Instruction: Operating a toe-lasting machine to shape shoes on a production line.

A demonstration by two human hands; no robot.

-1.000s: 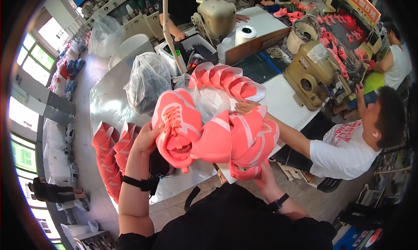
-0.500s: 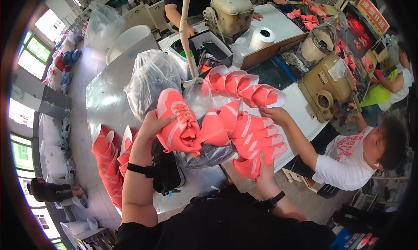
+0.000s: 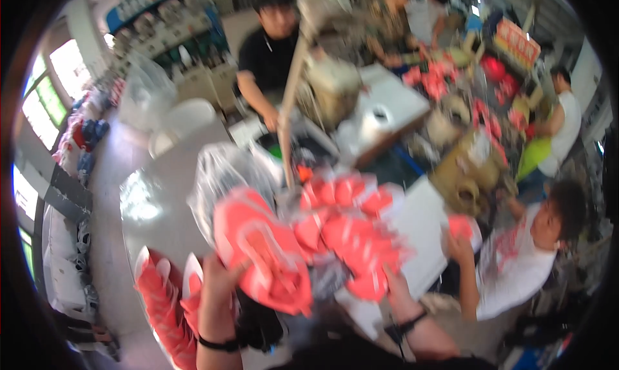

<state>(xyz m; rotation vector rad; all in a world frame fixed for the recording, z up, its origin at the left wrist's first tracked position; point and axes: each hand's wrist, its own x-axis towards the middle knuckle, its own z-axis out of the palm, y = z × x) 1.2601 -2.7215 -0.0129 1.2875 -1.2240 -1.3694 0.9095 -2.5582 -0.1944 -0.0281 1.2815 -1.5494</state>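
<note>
My left hand (image 3: 220, 281) grips a coral laced shoe upper (image 3: 261, 231), raised over the table and blurred. On the right, my right hand (image 3: 398, 294) holds the near end of a curved row of overlapping coral shoe uppers (image 3: 361, 241); its fingers are partly hidden behind them. Beyond lies a second row of coral uppers with pale linings (image 3: 345, 192). Nested coral uppers (image 3: 161, 299) stand at the table's left edge, beside my left forearm. A clear plastic bag (image 3: 222, 176) sits just behind the held upper.
A wooden pole (image 3: 293, 99) rises from the table behind the uppers. At right, a seated co-worker (image 3: 516, 260) holds a coral piece (image 3: 462, 226). Another person in black (image 3: 271, 54) stands across the table. A tan machine (image 3: 471, 176) and a white roll (image 3: 377, 121) are at the far right.
My view has tilted up, showing more of the room. The held upper appears larger and turned in my left hand. The co-worker at right has drawn a coral piece away from the far row.
</note>
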